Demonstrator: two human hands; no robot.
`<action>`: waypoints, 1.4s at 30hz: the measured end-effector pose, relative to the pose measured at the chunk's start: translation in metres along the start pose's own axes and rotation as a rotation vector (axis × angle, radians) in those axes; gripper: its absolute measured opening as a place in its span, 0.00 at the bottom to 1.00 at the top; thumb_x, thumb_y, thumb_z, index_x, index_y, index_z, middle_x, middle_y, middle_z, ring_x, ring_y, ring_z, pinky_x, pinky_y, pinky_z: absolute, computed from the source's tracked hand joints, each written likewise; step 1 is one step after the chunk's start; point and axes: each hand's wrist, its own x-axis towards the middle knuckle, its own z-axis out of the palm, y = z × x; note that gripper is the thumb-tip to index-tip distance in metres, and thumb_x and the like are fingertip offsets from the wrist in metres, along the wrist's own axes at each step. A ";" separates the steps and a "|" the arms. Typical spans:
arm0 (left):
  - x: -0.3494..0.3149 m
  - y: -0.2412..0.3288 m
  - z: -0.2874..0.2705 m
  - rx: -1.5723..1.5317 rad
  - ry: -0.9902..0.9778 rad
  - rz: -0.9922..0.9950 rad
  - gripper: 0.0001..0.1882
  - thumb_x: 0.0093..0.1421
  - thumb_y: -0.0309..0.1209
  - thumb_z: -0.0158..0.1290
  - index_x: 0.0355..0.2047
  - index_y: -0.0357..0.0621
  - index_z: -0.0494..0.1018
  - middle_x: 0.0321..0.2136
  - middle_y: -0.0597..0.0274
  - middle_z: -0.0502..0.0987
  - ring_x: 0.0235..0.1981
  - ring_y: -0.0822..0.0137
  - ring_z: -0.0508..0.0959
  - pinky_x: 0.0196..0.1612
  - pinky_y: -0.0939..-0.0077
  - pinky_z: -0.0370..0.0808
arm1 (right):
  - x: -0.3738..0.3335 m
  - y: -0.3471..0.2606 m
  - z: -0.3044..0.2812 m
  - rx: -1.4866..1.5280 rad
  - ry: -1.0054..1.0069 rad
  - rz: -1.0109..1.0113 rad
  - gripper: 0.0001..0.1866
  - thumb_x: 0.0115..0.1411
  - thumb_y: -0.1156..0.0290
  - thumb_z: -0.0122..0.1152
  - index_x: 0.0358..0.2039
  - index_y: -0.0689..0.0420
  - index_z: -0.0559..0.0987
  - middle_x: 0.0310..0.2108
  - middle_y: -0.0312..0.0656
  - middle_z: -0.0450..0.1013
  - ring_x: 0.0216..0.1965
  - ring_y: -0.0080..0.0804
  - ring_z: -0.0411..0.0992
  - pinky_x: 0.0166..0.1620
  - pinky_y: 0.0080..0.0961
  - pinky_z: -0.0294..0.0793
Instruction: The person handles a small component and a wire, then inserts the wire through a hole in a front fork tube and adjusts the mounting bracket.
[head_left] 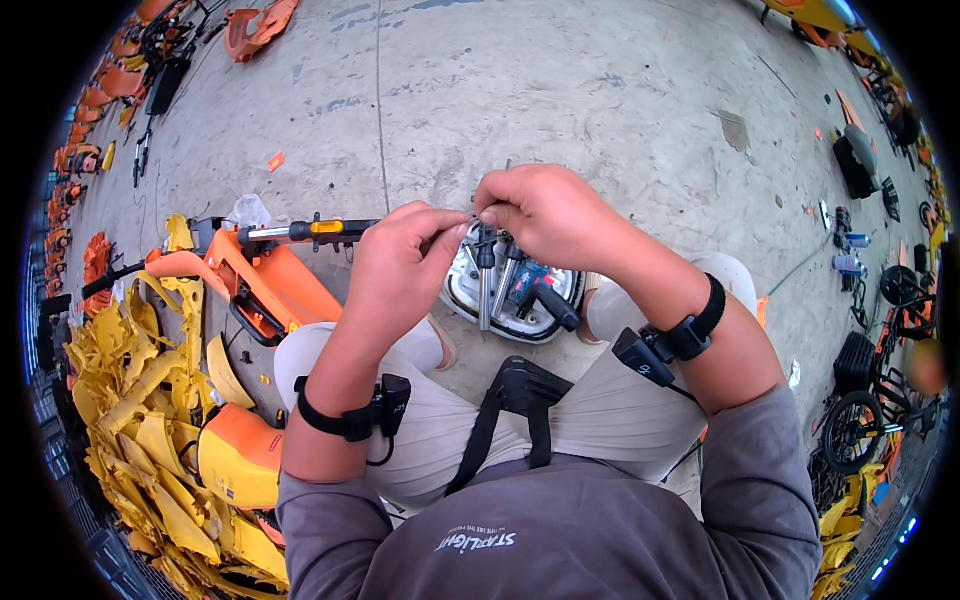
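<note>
My left hand (398, 265) is closed in a pinch, thumb against forefinger. Fingertip to fingertip with it, my right hand (548, 213) is also pinched. Whatever lies between the fingers is too small and too covered to name. Just beneath them, a round pale metal dish-like part (459, 291) rests on the floor between my feet. Lying on it are a shiny metal tube (486, 288) with a dark upper end, a second tube partly behind my right hand, and a blue and black power tool (535, 290).
Left of me, an orange plastic body panel (290, 290) lies beside a silver and black tube with a yellow piece (326, 228). Broken yellow plastic panels (150, 420) pile up at lower left. A small black wheel (852, 432) and assorted parts lie along the right side.
</note>
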 end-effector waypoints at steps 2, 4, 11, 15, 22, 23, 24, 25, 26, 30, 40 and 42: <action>0.000 0.001 0.000 -0.009 0.005 -0.017 0.06 0.61 0.24 0.60 0.39 0.37 0.82 0.25 0.61 0.76 0.25 0.71 0.72 0.29 0.76 0.67 | 0.000 0.000 -0.001 0.012 0.004 0.010 0.04 0.60 0.73 0.62 0.35 0.58 0.80 0.29 0.47 0.77 0.36 0.48 0.75 0.39 0.39 0.73; 0.001 0.000 -0.001 -0.009 0.003 -0.017 0.06 0.61 0.24 0.60 0.39 0.37 0.82 0.25 0.61 0.76 0.25 0.71 0.72 0.29 0.76 0.68 | 0.000 0.002 0.000 -0.001 0.028 -0.035 0.04 0.61 0.75 0.61 0.36 0.59 0.80 0.29 0.46 0.77 0.33 0.41 0.75 0.37 0.35 0.73; 0.001 -0.002 0.001 0.018 0.010 0.004 0.07 0.61 0.26 0.60 0.39 0.39 0.82 0.26 0.58 0.77 0.25 0.65 0.76 0.30 0.72 0.72 | 0.001 -0.007 -0.011 0.215 0.060 0.059 0.03 0.63 0.77 0.61 0.37 0.60 0.79 0.28 0.39 0.75 0.31 0.23 0.71 0.36 0.24 0.72; 0.004 -0.003 0.000 -0.103 0.110 -0.043 0.07 0.64 0.27 0.61 0.40 0.37 0.82 0.29 0.64 0.80 0.28 0.76 0.74 0.32 0.80 0.71 | 0.001 -0.002 -0.011 0.280 0.020 0.092 0.04 0.64 0.74 0.60 0.38 0.59 0.79 0.29 0.40 0.77 0.32 0.27 0.74 0.37 0.27 0.73; 0.002 -0.001 0.003 -0.316 0.186 0.011 0.06 0.64 0.24 0.60 0.41 0.36 0.81 0.36 0.63 0.82 0.37 0.75 0.79 0.43 0.80 0.76 | 0.001 0.001 -0.008 0.483 0.025 0.017 0.05 0.67 0.74 0.58 0.41 0.60 0.79 0.36 0.39 0.80 0.39 0.25 0.76 0.44 0.25 0.75; 0.002 0.000 0.002 -0.303 0.195 0.057 0.06 0.64 0.23 0.60 0.41 0.36 0.81 0.36 0.62 0.82 0.38 0.74 0.79 0.44 0.79 0.76 | 0.001 0.000 -0.007 0.482 0.024 0.017 0.05 0.67 0.74 0.58 0.41 0.60 0.79 0.36 0.39 0.80 0.39 0.25 0.76 0.44 0.25 0.75; 0.003 0.000 0.002 -0.303 0.198 0.056 0.06 0.64 0.23 0.60 0.41 0.36 0.81 0.36 0.62 0.82 0.38 0.74 0.79 0.44 0.79 0.76 | 0.001 0.000 -0.007 0.504 0.011 0.013 0.05 0.67 0.74 0.58 0.41 0.60 0.79 0.36 0.40 0.80 0.39 0.25 0.76 0.45 0.25 0.75; 0.004 0.000 0.002 -0.267 0.238 0.154 0.06 0.62 0.22 0.61 0.40 0.37 0.81 0.35 0.60 0.83 0.36 0.71 0.80 0.42 0.78 0.77 | 0.001 -0.001 -0.007 0.525 -0.003 0.009 0.05 0.67 0.75 0.58 0.41 0.60 0.79 0.36 0.40 0.80 0.39 0.26 0.76 0.45 0.25 0.75; 0.006 0.000 0.002 -0.231 0.278 0.250 0.06 0.60 0.22 0.63 0.39 0.37 0.82 0.34 0.58 0.83 0.35 0.69 0.81 0.40 0.76 0.77 | 0.001 -0.002 -0.008 0.524 -0.007 0.007 0.05 0.67 0.75 0.58 0.41 0.60 0.79 0.36 0.40 0.80 0.39 0.26 0.76 0.45 0.25 0.75; 0.004 0.000 0.004 -0.229 0.274 0.277 0.06 0.58 0.21 0.64 0.37 0.38 0.82 0.33 0.58 0.82 0.35 0.66 0.81 0.40 0.75 0.77 | -0.001 -0.006 -0.009 0.498 -0.033 0.020 0.05 0.67 0.74 0.60 0.40 0.60 0.80 0.36 0.35 0.78 0.40 0.22 0.73 0.47 0.24 0.73; 0.004 -0.002 0.001 -0.216 0.233 0.278 0.09 0.57 0.16 0.62 0.38 0.36 0.82 0.35 0.58 0.81 0.36 0.67 0.79 0.41 0.76 0.75 | 0.002 -0.003 -0.006 0.497 -0.028 0.027 0.05 0.64 0.73 0.65 0.39 0.60 0.83 0.36 0.35 0.80 0.40 0.22 0.74 0.46 0.23 0.74; 0.004 -0.002 -0.001 -0.222 0.230 0.283 0.09 0.56 0.16 0.63 0.38 0.36 0.82 0.34 0.58 0.81 0.36 0.67 0.80 0.40 0.76 0.75 | 0.001 -0.006 -0.007 0.497 -0.027 0.031 0.05 0.63 0.74 0.65 0.39 0.60 0.83 0.36 0.34 0.80 0.40 0.22 0.74 0.46 0.23 0.74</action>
